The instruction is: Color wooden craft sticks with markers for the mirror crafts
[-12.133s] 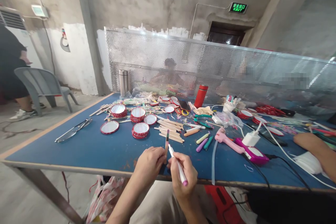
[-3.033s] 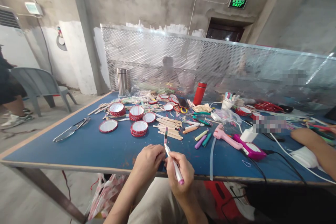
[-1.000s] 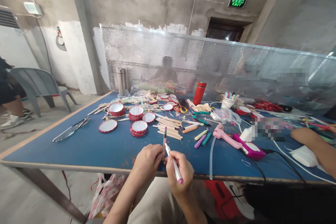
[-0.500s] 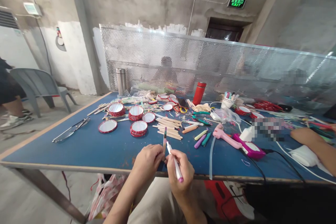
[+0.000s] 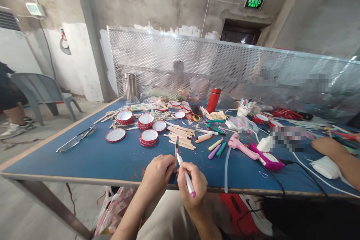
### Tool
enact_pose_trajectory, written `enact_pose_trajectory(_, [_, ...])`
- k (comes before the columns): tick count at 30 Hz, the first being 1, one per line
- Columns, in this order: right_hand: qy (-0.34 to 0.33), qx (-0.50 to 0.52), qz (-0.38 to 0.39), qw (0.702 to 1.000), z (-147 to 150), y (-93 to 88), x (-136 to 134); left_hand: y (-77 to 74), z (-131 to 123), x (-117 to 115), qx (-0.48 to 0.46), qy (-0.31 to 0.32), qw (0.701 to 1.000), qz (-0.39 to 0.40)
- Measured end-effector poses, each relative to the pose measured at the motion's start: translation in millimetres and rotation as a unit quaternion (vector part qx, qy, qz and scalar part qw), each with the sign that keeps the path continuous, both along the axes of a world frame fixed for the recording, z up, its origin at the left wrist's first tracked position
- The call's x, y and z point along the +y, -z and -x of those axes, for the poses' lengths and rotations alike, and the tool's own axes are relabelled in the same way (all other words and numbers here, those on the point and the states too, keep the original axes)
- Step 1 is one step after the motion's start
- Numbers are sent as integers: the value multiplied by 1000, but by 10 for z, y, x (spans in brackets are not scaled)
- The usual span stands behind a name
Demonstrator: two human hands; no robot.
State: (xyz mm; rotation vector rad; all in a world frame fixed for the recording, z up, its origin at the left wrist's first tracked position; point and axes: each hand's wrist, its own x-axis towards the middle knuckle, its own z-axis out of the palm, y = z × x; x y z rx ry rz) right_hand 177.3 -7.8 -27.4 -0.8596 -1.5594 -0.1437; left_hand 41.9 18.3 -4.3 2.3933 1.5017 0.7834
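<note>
Near the front edge of the blue table, my left hand (image 5: 161,169) pinches the lower end of an upright wooden stick (image 5: 177,145), whose upper part shows dark and pinkish bands. My right hand (image 5: 193,183) is closed around a white marker (image 5: 188,180) with a purple end, and the marker's tip touches or nearly touches the stick. Beyond the hands lies a pile of plain wooden sticks (image 5: 181,137). To its left are red-rimmed round pieces (image 5: 148,137), some stacked. Colored markers (image 5: 216,150) lie to the right.
A pink glue gun (image 5: 243,147) and a magenta box (image 5: 268,159) with cables sit at right, near another person's arm (image 5: 337,155). Metal tongs (image 5: 75,139) lie at left. A red bottle (image 5: 213,100) and steel flask (image 5: 130,87) stand by the mesh screen (image 5: 168,52).
My right hand has shifted slightly left, bringing the marker tip closer to the stick. My left hand looks unmoved.
</note>
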Motion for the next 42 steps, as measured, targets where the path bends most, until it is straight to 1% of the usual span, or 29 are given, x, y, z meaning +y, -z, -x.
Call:
enact_pose_trajectory(4, [-1,33,27,999,-16,73,-27,9,-6,0,11,-12,1000,-8])
enact_pose_trajectory(7, [-4,77,53,996,-12,124,-36,6,-12,-1,15,-19,1000,-17])
enact_pose_trajectory(12, [-21,160,68,985,23,136,-15,7,-13,-7,2,-20,1000,-19])
enact_pose_trajectory(17, [-43,191,88,977,15,19,5,-3,-12,-13,-15,-33,999,-8])
enact_pose_trajectory(22, [-102,187,156,964,-101,-224,-13,-38,-16,-11,-26,-31,999,-3])
enact_pose_trajectory(24, [-112,167,165,966,-176,-354,-32,-45,-15,-14,-36,-33,999,-6])
enact_pose_trajectory(26, [-98,143,146,974,-275,-480,-51,-50,-13,-19,-47,-39,998,-8])
enact_pose_trajectory(28, [-62,106,107,987,-415,-573,-63,-56,-9,-28,-59,-46,997,-3])
enact_pose_trajectory(30, [-11,59,66,996,-607,-611,-64,-65,-5,-39,-67,-53,996,6])
enact_pose_trajectory(32, [44,8,42,998,-841,-589,-60,-76,-3,-51,-69,-64,995,12])
enact_pose_trajectory(34, [87,-72,41,993,-1088,-527,-59,-85,-2,-62,-71,-75,995,14])
enact_pose_trajectory(37, [134,-203,40,969,-1393,-421,-67,-85,-2,-70,-74,-78,994,15])
enact_pose_trajectory(39, [142,-271,35,951,-1516,-371,-70,-76,1,-67,-69,-63,996,7])
enact_pose_trajectory(42, [110,-330,44,936,-1601,-313,-45,-62,7,-55,-48,-32,998,-6])
